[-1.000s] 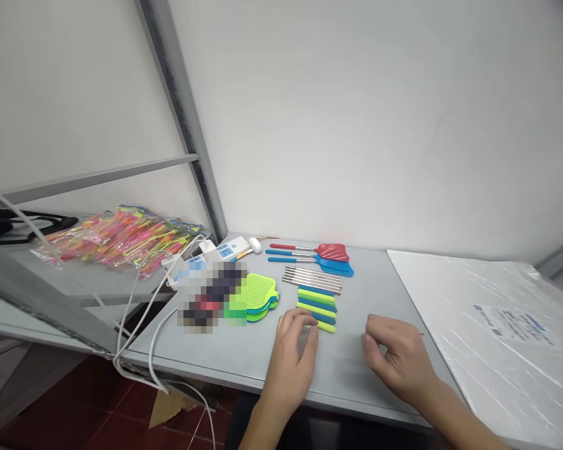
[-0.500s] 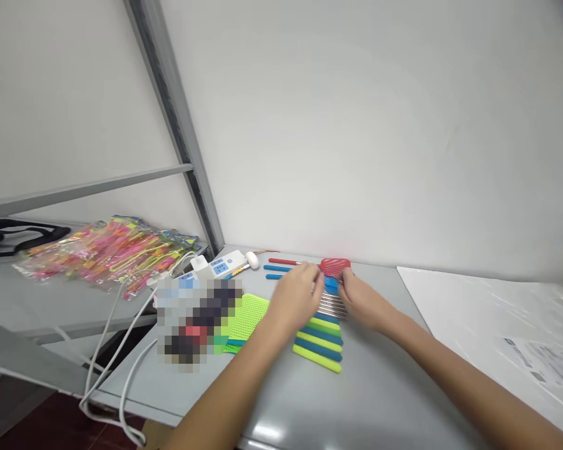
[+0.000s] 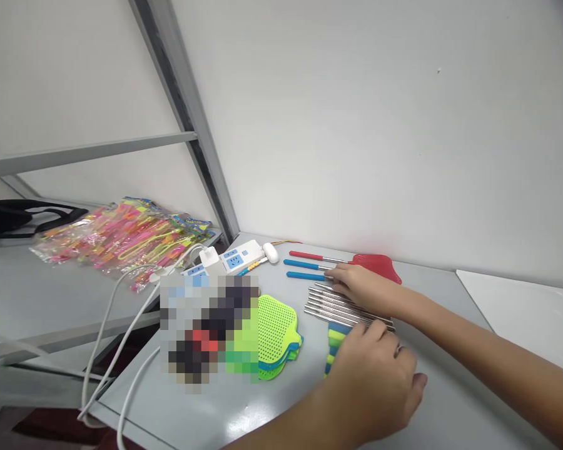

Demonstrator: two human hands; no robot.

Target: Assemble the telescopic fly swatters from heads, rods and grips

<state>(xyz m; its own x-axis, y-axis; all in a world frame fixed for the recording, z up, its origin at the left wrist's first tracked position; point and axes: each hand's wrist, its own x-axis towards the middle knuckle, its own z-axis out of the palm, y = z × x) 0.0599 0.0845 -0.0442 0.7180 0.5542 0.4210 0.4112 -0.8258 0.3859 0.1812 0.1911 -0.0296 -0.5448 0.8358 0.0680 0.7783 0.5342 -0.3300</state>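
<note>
My right hand [image 3: 363, 286] lies over the shafts of the blue fly swatters [image 3: 304, 275], its fingers closed around a shaft near the grip. A red fly swatter [image 3: 378, 265] rests behind them against the wall. Several bare metal rods [image 3: 331, 303] lie side by side in front of that hand. Closer to me, my left hand [image 3: 375, 375] is curled over the blue and green handles [image 3: 334, 337] and the rods' right ends; what its fingers hold is hidden. Green and blue mesh swatter heads [image 3: 276, 331] are stacked to the left.
A white power strip [image 3: 237, 259] with cables and a small white case [image 3: 271, 252] sit at the back left. Bagged colourful items [image 3: 136, 237] cover the side shelf. White sheeting [image 3: 520, 312] lies on the right. A blurred patch hides part of the table.
My left hand has moved right and toward me, from above the rods to over the handles. My right hand has shifted left onto the blue swatters' shafts. The view has turned slightly.
</note>
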